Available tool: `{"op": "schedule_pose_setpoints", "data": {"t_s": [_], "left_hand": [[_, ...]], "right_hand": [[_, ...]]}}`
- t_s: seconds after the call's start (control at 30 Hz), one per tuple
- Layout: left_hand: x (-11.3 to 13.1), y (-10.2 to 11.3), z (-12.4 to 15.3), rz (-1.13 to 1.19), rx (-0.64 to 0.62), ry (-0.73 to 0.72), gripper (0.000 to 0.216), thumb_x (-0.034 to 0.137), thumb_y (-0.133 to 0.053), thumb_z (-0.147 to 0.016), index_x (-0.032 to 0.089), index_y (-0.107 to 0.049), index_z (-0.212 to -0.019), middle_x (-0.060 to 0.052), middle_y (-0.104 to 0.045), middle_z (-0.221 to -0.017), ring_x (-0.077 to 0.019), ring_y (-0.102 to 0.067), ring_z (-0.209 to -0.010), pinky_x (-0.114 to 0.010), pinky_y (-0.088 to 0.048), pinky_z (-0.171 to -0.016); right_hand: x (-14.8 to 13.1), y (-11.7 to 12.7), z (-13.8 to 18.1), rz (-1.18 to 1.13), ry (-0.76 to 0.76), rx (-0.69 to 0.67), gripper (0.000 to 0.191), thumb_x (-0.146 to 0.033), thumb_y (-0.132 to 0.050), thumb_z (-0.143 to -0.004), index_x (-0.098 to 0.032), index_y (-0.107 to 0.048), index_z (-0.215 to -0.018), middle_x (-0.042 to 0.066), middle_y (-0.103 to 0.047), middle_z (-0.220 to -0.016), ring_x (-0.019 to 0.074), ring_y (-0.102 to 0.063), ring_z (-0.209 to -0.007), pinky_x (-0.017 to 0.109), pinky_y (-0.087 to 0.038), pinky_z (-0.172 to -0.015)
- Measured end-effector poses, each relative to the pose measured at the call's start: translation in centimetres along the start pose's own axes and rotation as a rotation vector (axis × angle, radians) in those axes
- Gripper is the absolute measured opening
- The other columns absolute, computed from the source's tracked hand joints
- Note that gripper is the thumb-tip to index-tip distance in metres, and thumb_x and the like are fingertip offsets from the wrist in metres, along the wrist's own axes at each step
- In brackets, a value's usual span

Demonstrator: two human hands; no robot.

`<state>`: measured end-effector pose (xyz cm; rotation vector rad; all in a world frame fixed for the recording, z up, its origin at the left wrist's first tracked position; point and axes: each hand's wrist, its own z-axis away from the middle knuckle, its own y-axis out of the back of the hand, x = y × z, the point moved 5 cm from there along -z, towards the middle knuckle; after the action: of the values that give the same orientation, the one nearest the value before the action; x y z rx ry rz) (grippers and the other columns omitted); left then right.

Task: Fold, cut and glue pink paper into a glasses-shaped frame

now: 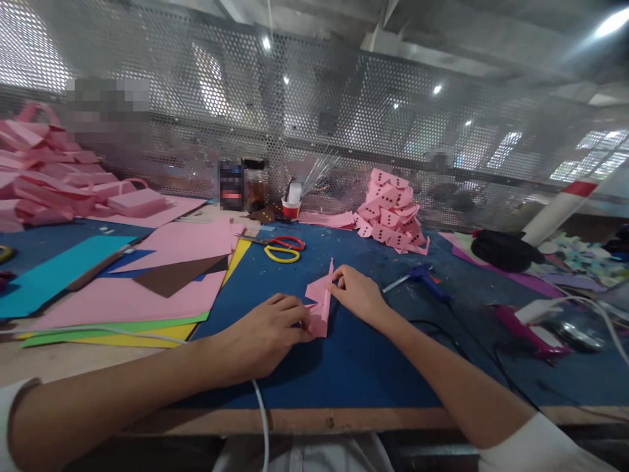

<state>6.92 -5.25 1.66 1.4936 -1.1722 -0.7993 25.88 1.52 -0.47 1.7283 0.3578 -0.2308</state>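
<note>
A small folded pink paper piece (320,316) lies on the blue work mat (363,373) between my hands. My left hand (270,331) has its fingers closed on the lower left part of the paper, with the fingertips partly hidden. On the opposite side, my right hand (358,294) pinches the paper's long upright edge between thumb and forefinger. Beyond them lie scissors (285,249) with one red and one yellow handle loop. A blue glue gun (425,280) rests to the right of my right hand.
Pink, brown and yellow sheets (181,298) cover the left side. Pink paper bags (49,170) pile up at the far left. Folded pink pieces with dark holes (390,213) are heaped by the mesh screen (319,85). A magenta device (533,333) and cables lie right.
</note>
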Motion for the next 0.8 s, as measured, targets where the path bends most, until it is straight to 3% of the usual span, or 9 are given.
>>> {"op": "schedule_pose_setpoints", "data": {"t_s": [0.3, 0.5, 0.8], "left_hand": [[-0.03, 0.31, -0.12, 0.032, -0.026, -0.001, 0.031, 0.009, -0.048, -0.089, 0.026, -0.065, -0.109, -0.001, -0.065, -0.11, -0.0211, -0.052, -0.103, -0.036, -0.037, -0.092], [-0.37, 0.4, -0.26, 0.093, -0.009, 0.004, 0.036, 0.004, -0.047, -0.086, 0.027, -0.064, -0.109, 0.0, -0.066, -0.111, -0.0198, -0.053, -0.106, -0.036, -0.037, -0.094], [-0.3, 0.26, 0.0, 0.089, 0.017, -0.039, 0.029, 0.008, -0.042, -0.092, 0.023, -0.063, -0.105, -0.001, -0.066, -0.111, -0.0187, -0.055, -0.107, -0.037, -0.037, -0.098]], "right_hand": [[0.06, 0.5, 0.01, -0.024, 0.016, 0.007, 0.015, -0.035, -0.052, -0.09, -0.026, -0.058, -0.101, -0.003, -0.065, -0.083, 0.0134, -0.06, -0.072, 0.023, -0.034, -0.059], [-0.46, 0.7, 0.52, 0.015, 0.102, 0.024, 0.021, -0.025, -0.051, -0.09, -0.031, -0.06, -0.108, -0.001, -0.062, -0.097, 0.0126, -0.06, -0.078, 0.023, -0.036, -0.065], [-0.62, 0.7, 0.72, 0.079, 0.147, 0.01, 0.022, -0.028, -0.048, -0.093, -0.032, -0.061, -0.109, 0.001, -0.06, -0.103, 0.0143, -0.061, -0.082, 0.025, -0.039, -0.066]]}}
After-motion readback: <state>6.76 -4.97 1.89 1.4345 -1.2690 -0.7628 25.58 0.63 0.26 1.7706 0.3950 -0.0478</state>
